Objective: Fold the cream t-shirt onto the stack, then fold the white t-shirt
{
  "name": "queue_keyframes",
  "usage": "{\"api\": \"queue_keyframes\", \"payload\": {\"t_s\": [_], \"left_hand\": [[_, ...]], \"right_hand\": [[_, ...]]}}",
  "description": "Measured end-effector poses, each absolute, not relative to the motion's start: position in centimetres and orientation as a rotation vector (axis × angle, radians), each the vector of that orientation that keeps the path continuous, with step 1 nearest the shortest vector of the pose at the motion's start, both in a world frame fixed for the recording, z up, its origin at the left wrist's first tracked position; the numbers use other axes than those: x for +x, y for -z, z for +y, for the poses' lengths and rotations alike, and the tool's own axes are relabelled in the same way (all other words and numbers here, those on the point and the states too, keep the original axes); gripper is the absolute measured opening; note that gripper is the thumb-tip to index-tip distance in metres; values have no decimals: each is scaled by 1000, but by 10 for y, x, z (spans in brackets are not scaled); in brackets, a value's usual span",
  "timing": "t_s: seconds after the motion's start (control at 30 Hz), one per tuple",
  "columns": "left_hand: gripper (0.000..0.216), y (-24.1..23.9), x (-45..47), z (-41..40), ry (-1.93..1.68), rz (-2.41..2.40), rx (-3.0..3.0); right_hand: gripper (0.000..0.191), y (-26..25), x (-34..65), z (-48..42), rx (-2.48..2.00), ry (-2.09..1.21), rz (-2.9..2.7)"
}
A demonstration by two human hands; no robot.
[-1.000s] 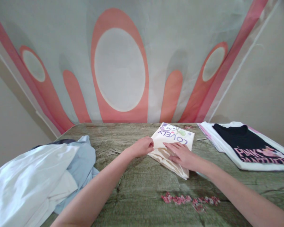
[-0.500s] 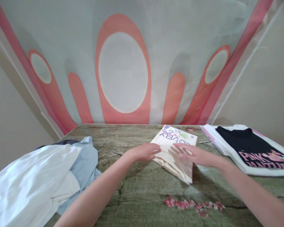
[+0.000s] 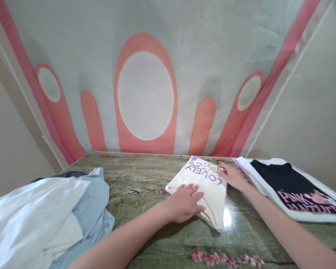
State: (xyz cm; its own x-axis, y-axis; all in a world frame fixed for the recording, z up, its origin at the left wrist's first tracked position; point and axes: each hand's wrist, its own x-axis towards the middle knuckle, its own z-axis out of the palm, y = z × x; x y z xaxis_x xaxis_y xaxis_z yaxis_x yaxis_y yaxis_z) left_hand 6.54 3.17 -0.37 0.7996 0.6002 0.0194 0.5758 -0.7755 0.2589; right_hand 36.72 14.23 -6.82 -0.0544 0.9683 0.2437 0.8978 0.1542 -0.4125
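A folded cream T-shirt [image 3: 204, 188] lies tilted on the table, its purple "LOVELY" lettering and cartoon print upside down to me. My left hand [image 3: 184, 201] rests flat on its near left part, fingers spread. At the far right edge of the T-shirt, my right hand [image 3: 232, 176] has its fingers bent together on the fabric by the print. The fingertips there are partly hard to make out. The T-shirt's near corner points toward me.
Loose white clothing [image 3: 36, 213] and a light blue garment [image 3: 96, 209] are heaped at the left, with something dark behind. On the right lies a stack of folded shirts, topped by a black-and-white one [image 3: 285, 179]. The wood-patterned table [image 3: 134, 172] meets a printed backdrop [image 3: 190, 74].
My left hand has come down flat onto the T-shirt. The right hand has shifted from above its middle to its far right edge. The T-shirt's near part looks flatter.
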Motion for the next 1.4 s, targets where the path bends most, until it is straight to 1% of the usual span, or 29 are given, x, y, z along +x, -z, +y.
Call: {"api": "queue_keyframes", "payload": {"t_s": [0.13,0.3,0.4,0.53,0.6,0.67,0.73,0.8,0.87,0.93,0.97,1.07,1.13,1.2,1.27,1.33,1.4], "left_hand": [[52,5,59,40,-167,870,2771],[39,2,52,55,-210,834,2754],[35,0,45,69,-238,997,2732],[24,0,29,88,-250,1329,2770],[19,1,20,94,-267,1414,2796],[21,3,14,97,-306,1495,2813],[29,5,13,98,-350,1566,2843],[32,7,17,97,-338,1589,2860],[31,10,24,92,-288,1586,2832],[30,14,34,85,-281,1583,2775],[33,16,39,80,-290,1571,2747],[55,24,51,64,-262,1482,2716],[65,27,55,56,-208,1441,2728],[68,29,56,52,-172,1436,2738],[70,28,54,53,-144,1416,2736],[71,25,50,56,-124,1359,2737],[66,22,44,62,-123,1296,2742]], "right_hand": [[39,57,367,169,-1875,-424,-1846],[26,44,372,175,-1901,-644,-1890],[24,35,375,161,-1909,-741,-1933],[29,22,364,125,-1895,-953,-2082],[31,18,348,97,-1898,-996,-2155],[32,14,327,63,-1858,-1054,-2228],[31,10,305,28,-1736,-1292,-2280],[28,3,285,-1,-1642,-1466,-2347],[21,-5,271,-15,-1507,-1405,-2416],[18,-12,265,-9,-1406,-1172,-2426],[18,-13,265,0,-1381,-1021,-2402],[20,-4,274,41,-1430,-566,-2275],[26,12,286,68,-1569,-356,-2197],[33,28,297,87,-1704,-293,-2130],[39,40,307,97,-1793,-309,-2091],[37,43,312,97,-1822,-360,-2114],[29,40,312,89,-1841,-405,-2191]]}}
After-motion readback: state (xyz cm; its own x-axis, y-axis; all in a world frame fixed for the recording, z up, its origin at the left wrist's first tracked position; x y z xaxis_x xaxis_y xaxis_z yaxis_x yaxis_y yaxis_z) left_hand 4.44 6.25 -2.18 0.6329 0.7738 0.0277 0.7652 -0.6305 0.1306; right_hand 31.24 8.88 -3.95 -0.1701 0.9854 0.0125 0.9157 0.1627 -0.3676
